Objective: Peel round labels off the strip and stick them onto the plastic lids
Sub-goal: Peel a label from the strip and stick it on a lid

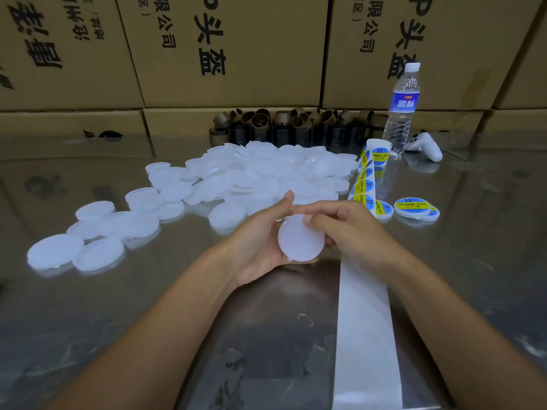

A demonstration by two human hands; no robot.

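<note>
My left hand (pixel 260 238) cups a plain white plastic lid (pixel 299 239) above the metal table, thumb up behind its top edge. My right hand (pixel 346 229) grips the same lid from the right, fingertips on its upper rim. A label strip (pixel 365 184) with round blue-and-yellow labels runs from a roll (pixel 377 150) toward me, passing under my right wrist as bare white backing (pixel 365 321). Two labelled lids (pixel 413 206) lie to the right of the strip. A big heap of unlabelled lids (pixel 251 173) spreads behind and left of my hands.
A water bottle (pixel 402 108) stands at the back right beside a white handheld controller (pixel 426 146). Several brown cardboard cores (pixel 284 125) line the back. Stacked cardboard boxes (pixel 225 51) wall off the far edge of the shiny table (pixel 88 321).
</note>
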